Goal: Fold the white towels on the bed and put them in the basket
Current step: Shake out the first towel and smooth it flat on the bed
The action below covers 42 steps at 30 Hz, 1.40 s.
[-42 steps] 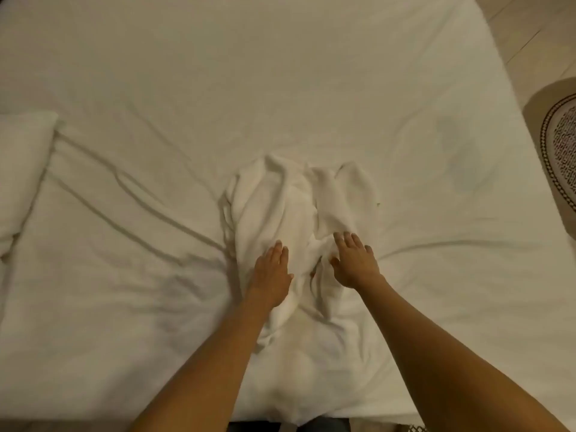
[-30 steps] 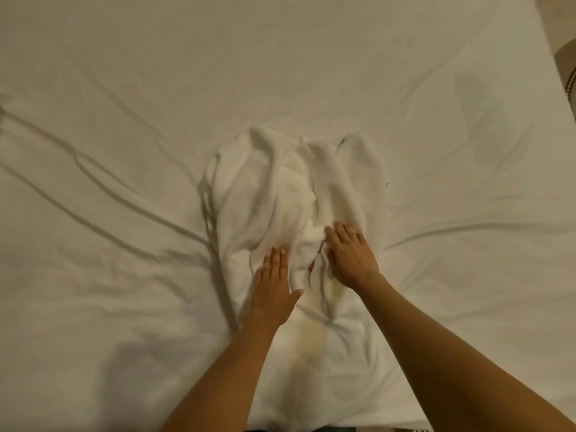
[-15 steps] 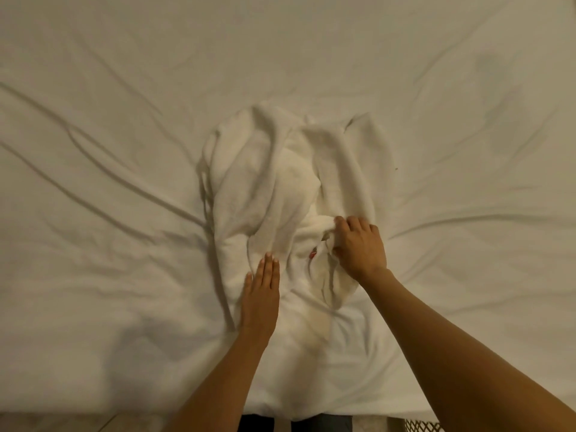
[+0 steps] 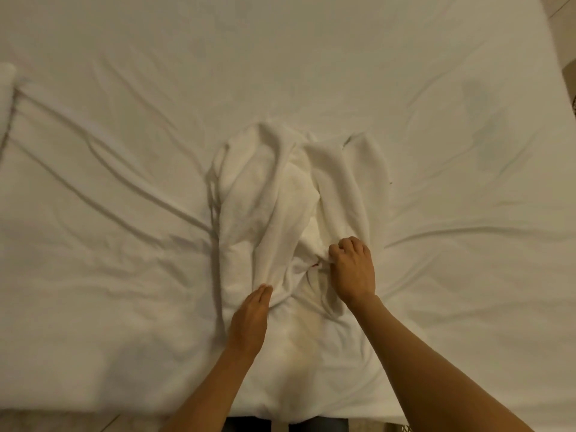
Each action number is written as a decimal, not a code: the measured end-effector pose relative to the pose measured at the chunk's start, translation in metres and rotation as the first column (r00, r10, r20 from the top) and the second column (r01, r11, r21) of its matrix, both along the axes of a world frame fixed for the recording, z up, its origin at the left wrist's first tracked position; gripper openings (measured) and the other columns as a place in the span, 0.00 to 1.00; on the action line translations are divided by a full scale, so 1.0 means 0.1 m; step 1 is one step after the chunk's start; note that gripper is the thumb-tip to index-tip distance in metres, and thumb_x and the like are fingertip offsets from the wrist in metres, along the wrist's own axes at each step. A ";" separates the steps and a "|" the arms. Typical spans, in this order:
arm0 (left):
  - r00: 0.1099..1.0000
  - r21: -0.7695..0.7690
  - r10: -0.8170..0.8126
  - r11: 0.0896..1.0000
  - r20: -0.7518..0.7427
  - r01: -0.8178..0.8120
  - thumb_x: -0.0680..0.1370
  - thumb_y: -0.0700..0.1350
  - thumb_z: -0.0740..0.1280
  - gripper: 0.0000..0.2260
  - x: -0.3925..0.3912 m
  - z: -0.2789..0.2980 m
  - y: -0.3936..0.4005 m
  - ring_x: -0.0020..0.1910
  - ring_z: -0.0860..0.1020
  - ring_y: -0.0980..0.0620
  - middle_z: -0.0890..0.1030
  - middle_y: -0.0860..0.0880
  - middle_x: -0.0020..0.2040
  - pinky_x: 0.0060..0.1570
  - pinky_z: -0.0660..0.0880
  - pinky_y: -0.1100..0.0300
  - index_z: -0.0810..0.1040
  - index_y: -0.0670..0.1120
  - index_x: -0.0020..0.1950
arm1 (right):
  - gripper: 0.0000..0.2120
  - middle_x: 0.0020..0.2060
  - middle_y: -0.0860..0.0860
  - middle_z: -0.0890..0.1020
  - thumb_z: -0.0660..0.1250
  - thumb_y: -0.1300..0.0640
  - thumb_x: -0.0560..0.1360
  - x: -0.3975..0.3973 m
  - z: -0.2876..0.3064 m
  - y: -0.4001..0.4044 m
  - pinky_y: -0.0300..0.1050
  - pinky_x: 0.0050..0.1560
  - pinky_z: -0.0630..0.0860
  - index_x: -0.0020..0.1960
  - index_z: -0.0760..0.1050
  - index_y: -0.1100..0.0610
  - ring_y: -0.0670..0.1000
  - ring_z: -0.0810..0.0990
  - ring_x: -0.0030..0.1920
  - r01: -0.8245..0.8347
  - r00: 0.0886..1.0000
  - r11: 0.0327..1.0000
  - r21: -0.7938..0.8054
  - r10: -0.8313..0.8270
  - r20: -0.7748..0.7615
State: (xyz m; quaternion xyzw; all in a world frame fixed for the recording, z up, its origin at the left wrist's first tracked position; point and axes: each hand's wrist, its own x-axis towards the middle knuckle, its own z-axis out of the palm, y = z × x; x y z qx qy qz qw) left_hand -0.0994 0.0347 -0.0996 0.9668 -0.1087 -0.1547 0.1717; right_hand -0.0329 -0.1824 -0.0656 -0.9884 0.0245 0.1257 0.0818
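Head view, single frame; I log what I see from my station.

Item: bed [image 4: 311, 57], covered in a white sheet with long creases fanning out from the centre. It fills nearly the whole frame; its near edge runs along the bottom and its right edge along the upper right.

Item: white towel [image 4: 258, 194], crumpled and unfolded, lying lengthwise on the middle of the bed, its near end draping over the near edge. Deep folds run along its length. A small red mark [image 4: 315, 265] shows in the folds just beside my right hand.

Item: left hand [image 4: 251, 319], palm down, flat on the near left part of the towel. Its fingers [image 4: 263, 293] lie straight and together, pressing the cloth, gripping nothing.

Item: right hand [image 4: 353, 269], on the right side of the towel, a little farther from the near edge than the left. Its fingers [image 4: 346, 244] are curled and clamped on a bunch of towel fabric.

Item: another white cloth shape [image 4: 6, 92] at the left edge of the bed, mostly out of frame; I cannot tell what it is.

Item: floor [image 4: 561, 32], a strip past the right edge of the bed.
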 end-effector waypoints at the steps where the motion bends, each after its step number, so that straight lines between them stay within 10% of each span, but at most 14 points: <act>1: 1.000 -0.012 0.019 1.000 -0.006 -0.019 0.51 0.27 0.81 0.29 -0.02 0.02 0.01 0.44 0.86 0.48 0.86 0.42 0.48 0.36 0.83 0.58 0.84 0.37 0.51 | 0.08 0.34 0.55 0.77 0.67 0.70 0.63 0.00 0.01 0.02 0.50 0.39 0.75 0.39 0.75 0.60 0.58 0.76 0.37 0.012 1.000 0.999 0.051 -0.011 -0.016; 15: 0.995 0.095 0.094 0.991 0.025 -0.096 0.54 0.25 0.76 0.20 0.13 0.45 0.01 0.29 0.76 0.50 0.78 0.46 0.35 0.24 0.76 0.59 0.78 0.42 0.39 | 0.21 0.26 0.52 0.72 0.77 0.67 0.55 -0.15 0.24 0.06 0.38 0.21 0.56 0.44 0.72 0.59 0.49 0.60 0.23 -0.010 1.000 0.999 -0.043 0.010 -0.005; 22: 0.929 0.172 0.370 0.916 -0.014 -0.362 0.72 0.29 0.68 0.19 0.48 0.74 0.12 0.47 0.79 0.40 0.76 0.38 0.57 0.40 0.81 0.51 0.76 0.40 0.61 | 0.20 0.29 0.55 0.76 0.76 0.70 0.55 -0.02 0.53 -0.15 0.39 0.23 0.57 0.46 0.79 0.62 0.54 0.71 0.21 0.102 0.992 0.984 -0.144 -0.090 0.089; 28: 0.974 0.409 0.225 0.887 0.025 -0.216 0.54 0.27 0.78 0.17 0.79 0.87 0.40 0.35 0.79 0.40 0.81 0.39 0.41 0.29 0.77 0.56 0.82 0.38 0.39 | 0.12 0.31 0.58 0.75 0.72 0.72 0.56 -0.02 0.61 -0.34 0.45 0.28 0.64 0.36 0.75 0.63 0.59 0.74 0.29 0.170 0.984 0.954 -0.246 -0.150 0.100; 35: 0.953 0.215 0.288 0.940 -0.092 -0.264 0.73 0.29 0.66 0.26 0.91 0.92 0.66 0.59 0.78 0.38 0.78 0.37 0.63 0.57 0.77 0.46 0.69 0.37 0.71 | 0.24 0.47 0.55 0.82 0.58 0.71 0.70 -0.05 0.67 -0.47 0.47 0.37 0.71 0.64 0.70 0.57 0.59 0.80 0.43 0.156 0.988 0.987 -0.046 -0.156 -0.006; 42: 0.938 0.122 0.339 0.937 -0.076 -0.329 0.76 0.29 0.62 0.25 0.91 0.99 0.63 0.66 0.74 0.39 0.73 0.37 0.69 0.62 0.73 0.48 0.65 0.37 0.73 | 0.20 0.47 0.55 0.81 0.56 0.68 0.71 -0.01 0.72 -0.44 0.45 0.34 0.68 0.62 0.69 0.56 0.59 0.78 0.42 0.271 0.961 0.962 0.029 -0.269 -0.065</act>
